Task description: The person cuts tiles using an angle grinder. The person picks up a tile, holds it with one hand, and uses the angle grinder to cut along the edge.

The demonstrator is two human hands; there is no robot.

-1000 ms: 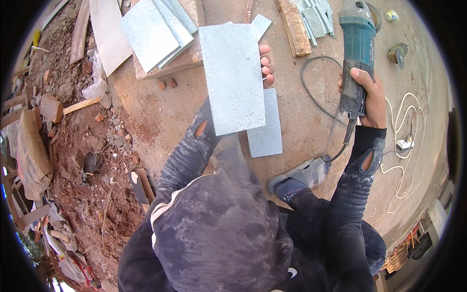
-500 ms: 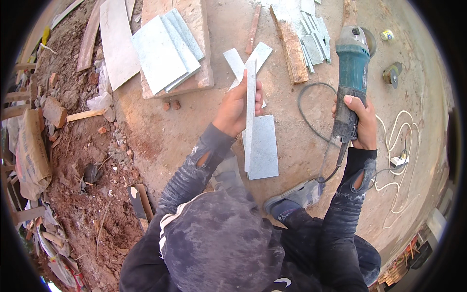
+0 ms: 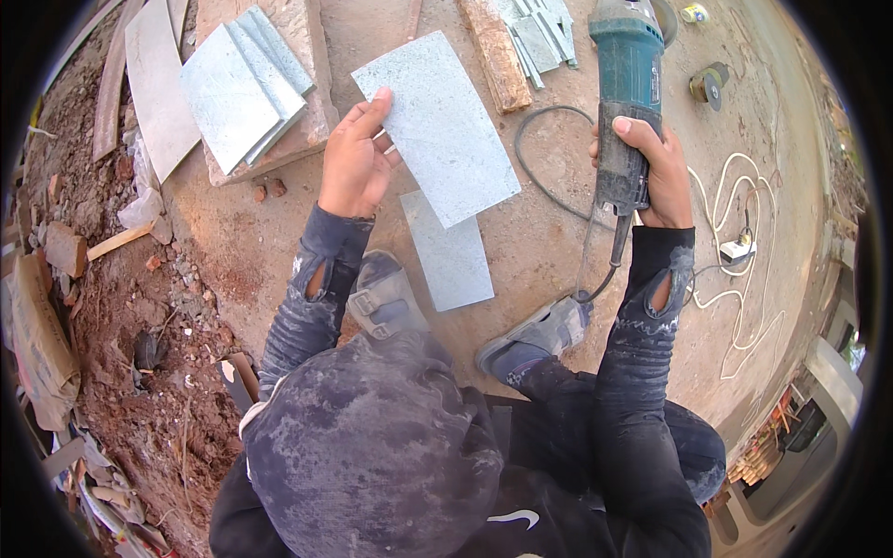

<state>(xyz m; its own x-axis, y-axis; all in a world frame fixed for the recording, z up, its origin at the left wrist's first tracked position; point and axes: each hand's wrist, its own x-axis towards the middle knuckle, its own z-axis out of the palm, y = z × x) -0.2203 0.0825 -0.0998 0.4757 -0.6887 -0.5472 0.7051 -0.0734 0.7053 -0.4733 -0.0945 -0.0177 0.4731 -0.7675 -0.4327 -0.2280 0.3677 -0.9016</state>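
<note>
My left hand [image 3: 355, 160] is closed on the left edge of a pale blue-grey rectangular tile [image 3: 442, 130], thumb on its upper face. The tile is raised off the ground with its broad face turned up. Beneath it, a second tile [image 3: 451, 265] lies flat on the ground, partly covered from view. My right hand [image 3: 659, 167] wraps round the black handle of a teal angle grinder [image 3: 629, 70]. The grinder points away from me, its disc [image 3: 664, 20] at the far right end, apart from the tile.
Tiles are stacked [image 3: 233, 98] on a slab [image 3: 316, 56] at far left. Cut strips [image 3: 541, 42] lie beyond a rough timber [image 3: 495, 56]. The grinder's cord [image 3: 523, 149] loops nearby. On the right are a white cable [image 3: 707, 223], a socket block [image 3: 738, 251] and a small disc tool [image 3: 709, 86].
The tile in my left hand has turned from edge-on to showing its broad face. It now covers the crossed strips seen behind it earlier. My right hand keeps hold of the grinder.
</note>
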